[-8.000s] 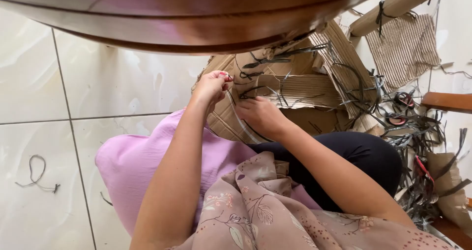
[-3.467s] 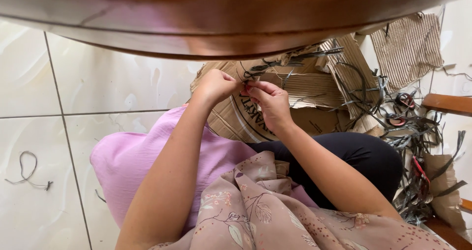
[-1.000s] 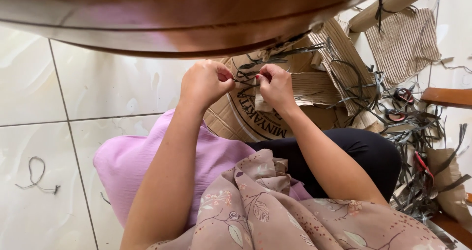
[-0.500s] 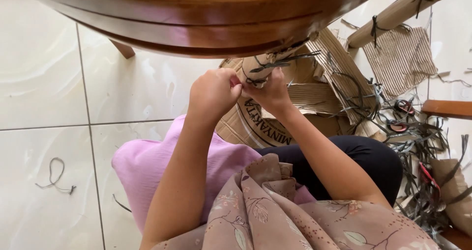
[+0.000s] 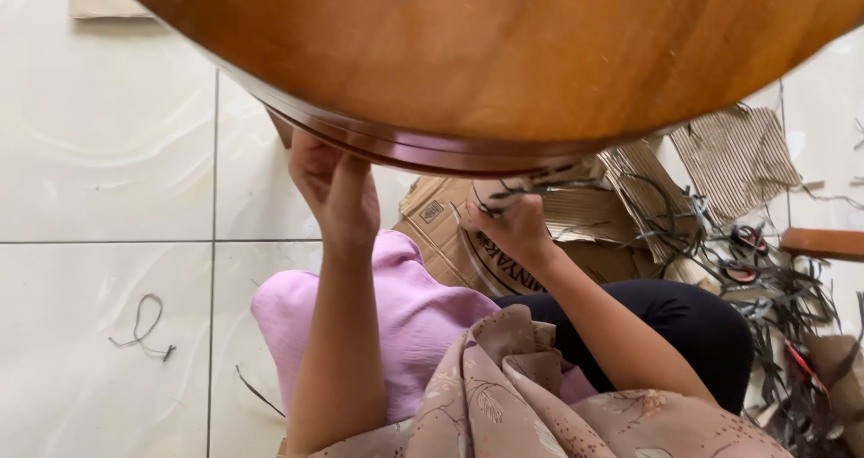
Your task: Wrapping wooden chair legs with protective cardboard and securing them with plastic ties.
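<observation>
1. The left hand (image 5: 335, 193) reaches up and away from the body, forearm nearly straight, to the underside of the round wooden table (image 5: 504, 53). Its fingertips pass behind the table's rim, so whether they grip anything cannot be told; the fingers that show are loosely curled and lie against the rim.
2. The right hand (image 5: 510, 224) is raised just below the table's edge, wrist bent, arm running back across the lap. Its fingers are closed around a bunch of thin dark strips (image 5: 526, 188) that fan out to the right of the fist.
3. The two hands are well apart, the left against the rim, the right over the cardboard.
4. A flattened cardboard box (image 5: 450, 233) lies open on the floor (image 5: 108, 170) under the right hand, touching the person's knee. More dark strips lie on it.
5. To the right, torn corrugated cardboard (image 5: 733, 152) lies among a loose tangle of strips (image 5: 783, 305), spread across the floor beside the black trouser leg (image 5: 693, 323).
6. A pink cloth (image 5: 405, 314) covers the near lap, and a floral beige fabric (image 5: 540, 404) drapes over it toward the camera.
7. One short strip (image 5: 142, 325) lies alone, curled, on the white tiles to the left, well apart from the rest.
</observation>
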